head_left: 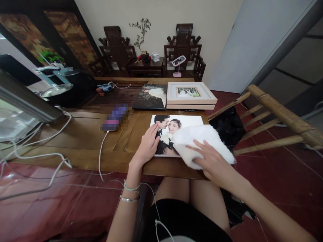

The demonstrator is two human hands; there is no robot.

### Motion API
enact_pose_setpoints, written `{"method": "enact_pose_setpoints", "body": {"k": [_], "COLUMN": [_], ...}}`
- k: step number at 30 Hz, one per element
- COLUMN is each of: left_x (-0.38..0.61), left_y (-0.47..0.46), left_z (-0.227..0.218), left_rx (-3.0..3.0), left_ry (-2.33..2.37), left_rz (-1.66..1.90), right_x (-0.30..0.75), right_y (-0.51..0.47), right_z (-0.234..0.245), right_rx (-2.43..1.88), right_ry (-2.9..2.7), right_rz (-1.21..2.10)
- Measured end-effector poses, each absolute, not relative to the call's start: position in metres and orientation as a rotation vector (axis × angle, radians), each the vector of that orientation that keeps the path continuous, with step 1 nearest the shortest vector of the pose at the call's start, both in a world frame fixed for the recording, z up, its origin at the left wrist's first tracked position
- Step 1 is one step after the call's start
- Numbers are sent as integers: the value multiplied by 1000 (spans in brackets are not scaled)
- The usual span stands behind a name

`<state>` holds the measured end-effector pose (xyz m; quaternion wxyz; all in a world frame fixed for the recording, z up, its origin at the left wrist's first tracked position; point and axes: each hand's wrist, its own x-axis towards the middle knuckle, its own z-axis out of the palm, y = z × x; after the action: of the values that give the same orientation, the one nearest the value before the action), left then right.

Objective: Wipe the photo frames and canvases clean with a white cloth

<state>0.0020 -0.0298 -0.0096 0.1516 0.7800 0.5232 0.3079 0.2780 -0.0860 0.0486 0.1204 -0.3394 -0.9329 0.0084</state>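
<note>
White and fluffy, a cloth (202, 133) hides the right part of a glossy photo panel (168, 137), which lies flat near the front edge of the wooden table (84, 144), directly under both hands. The panel shows a smiling couple in dark and white clothes against a white ground, one face pixelated. Fingers extended, the left hand (149, 141) rests on the panel's left edge, covering a little of the picture; the right hand (210, 157) lies on the cloth with its fingers spread, though I cannot tell whether it pinches a fold. Left of the left hand, a phone (115, 116) is plugged into a white charging cable (101, 153); its screen is too blurred to read. Beyond the hands lie a dark photo panel (150, 97) and, just to its right, stacked pale frames (174, 88), the upper one holding a small outdoor picture. Right of the right hand, a black bag (225, 126) sits beside the bars of a bamboo chair (282, 114). Farther past the frames stands a pink mirror (178, 61).
</note>
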Motion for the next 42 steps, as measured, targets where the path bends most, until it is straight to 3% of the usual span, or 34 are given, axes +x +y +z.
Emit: {"method": "enact_pose_setpoints", "body": {"k": [11,17,24,28,36,42], "left_x": [0,0,0,0,-2,0], "left_y": [-28,-26,-26,-26,-27,-27], "left_z": [-9,-11,-13,-13,-12,-13], "left_rx": [2144,2143,2146,2138,2147,2149], "left_ry": [1472,1472,1454,1449,1439,1462], "left_rz": [938,1015,1028,994,987,1050], "right_x": [239,233,232,232,208,203], "right_y": [34,-36,-123,-89,30,25], "right_z": [65,48,48,54,74,66], "right_rx": [-1227,-1150,-937,-986,-1167,-1196], "right_ry": [-2701,-2733,-2734,-2818,-2779,-2776], "right_rz": [-67,-168,-35,78,-7,-64]}}
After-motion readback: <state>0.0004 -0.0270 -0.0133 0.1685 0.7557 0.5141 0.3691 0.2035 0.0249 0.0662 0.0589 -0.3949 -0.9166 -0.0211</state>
